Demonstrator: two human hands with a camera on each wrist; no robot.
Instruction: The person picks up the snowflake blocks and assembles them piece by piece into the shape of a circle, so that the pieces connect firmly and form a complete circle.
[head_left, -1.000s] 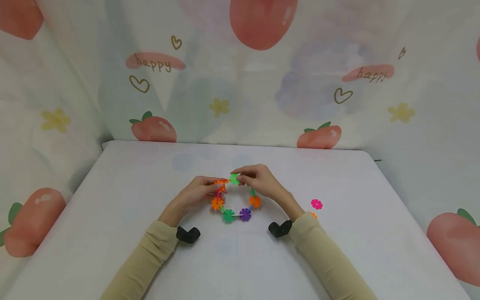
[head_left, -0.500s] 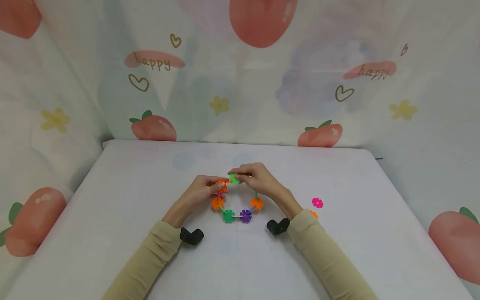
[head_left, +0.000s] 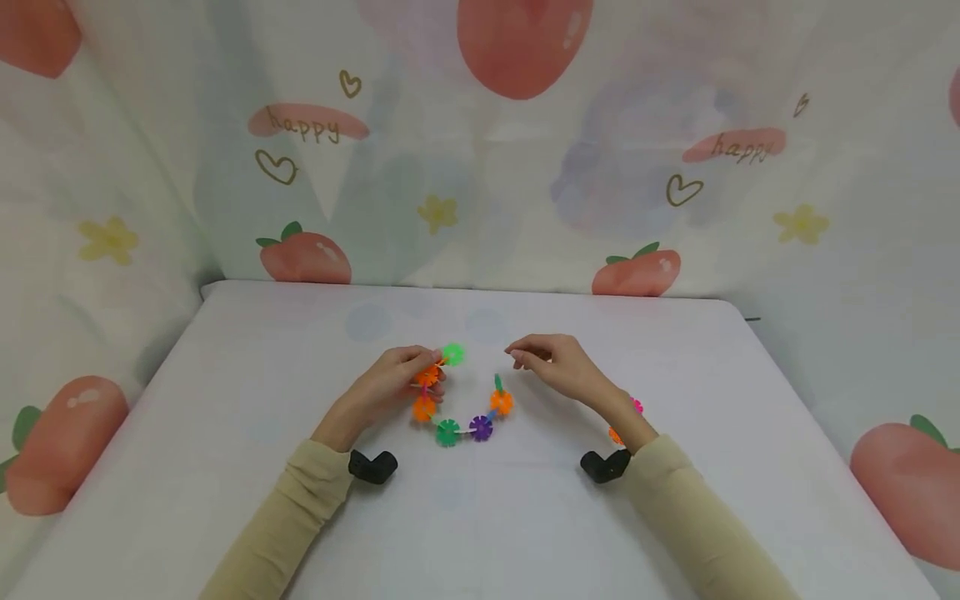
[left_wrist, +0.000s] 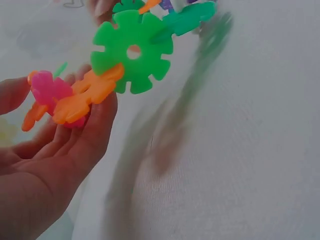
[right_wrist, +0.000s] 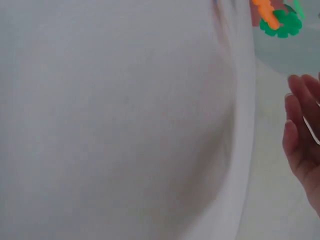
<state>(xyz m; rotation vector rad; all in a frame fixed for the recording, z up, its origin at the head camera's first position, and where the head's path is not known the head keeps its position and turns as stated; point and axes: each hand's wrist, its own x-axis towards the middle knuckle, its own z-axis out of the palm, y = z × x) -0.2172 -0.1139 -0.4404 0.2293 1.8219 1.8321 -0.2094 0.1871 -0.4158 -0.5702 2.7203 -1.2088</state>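
My left hand (head_left: pixel 386 385) pinches one end of a curved chain of interlocking plastic snowflake discs, gripping near an orange disc (head_left: pixel 428 375) and a pink disc (left_wrist: pixel 50 92). A light green disc (head_left: pixel 453 354) sticks out past its fingertips, slotted onto the orange one. From there the chain bends round through orange, a darker green disc (head_left: pixel 447 432), a purple disc (head_left: pixel 482 429) and another orange disc (head_left: pixel 502 403). A green disc (head_left: pixel 498 382), seen edge-on, forms the far end, apart from the light green one. My right hand (head_left: pixel 558 367) hovers right of the chain with bent, relaxed fingers, holding nothing.
Beside the right forearm lie a loose pink disc (head_left: pixel 637 405) and a loose orange disc (head_left: pixel 615 435), both partly covered by the arm. The white table (head_left: pixel 480 533) backs onto a fruit-patterned cloth wall (head_left: pixel 510 192).
The right hand has let go of the light green disc and moved to the right, its forearm now overlapping the loose discs. The left hand and chain have shifted slightly left.
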